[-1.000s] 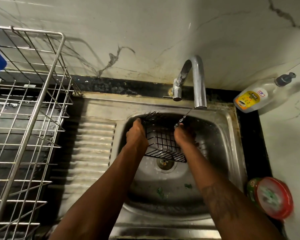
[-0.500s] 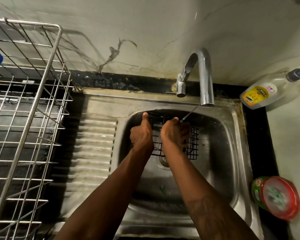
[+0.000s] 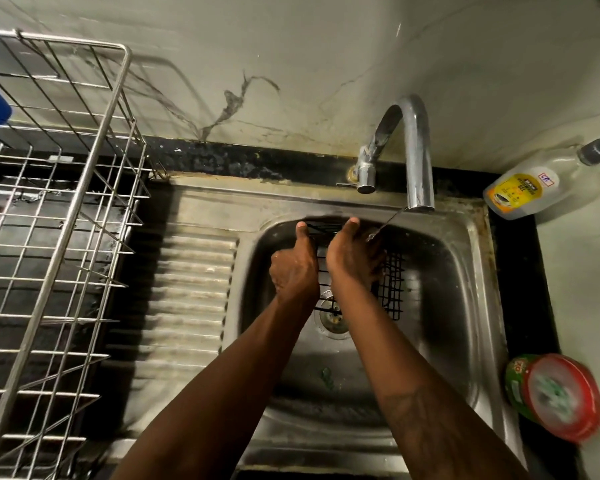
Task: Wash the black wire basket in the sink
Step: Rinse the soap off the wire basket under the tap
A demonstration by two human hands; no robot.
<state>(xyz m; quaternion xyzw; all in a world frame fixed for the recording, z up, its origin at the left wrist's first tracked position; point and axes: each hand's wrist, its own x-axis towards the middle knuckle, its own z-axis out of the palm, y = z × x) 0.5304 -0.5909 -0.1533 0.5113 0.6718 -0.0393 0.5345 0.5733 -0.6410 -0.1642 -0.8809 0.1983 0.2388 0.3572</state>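
Your left hand (image 3: 293, 271) and right hand (image 3: 352, 261) both grip the basket (image 3: 390, 282) in the middle of the frame. Each thumb points up along its top edge and the fingers curl round the wire. The basket stands on edge inside the sink (image 3: 475, 306), held just above the drain (image 3: 333, 318), and its black grid shows to the right of your right hand. A thin stream of water (image 3: 388, 221) slants from the tap (image 3: 418, 150) onto the back of your right hand. At the left of the frame a steel rack (image 3: 49, 237) stands on the black table (image 3: 523, 306). At the upper right a clear bottle (image 3: 527, 188) with a yellow label leans by the wall. At the lower right a red-lidded tub (image 3: 561, 396) lies blurred beside the sink.
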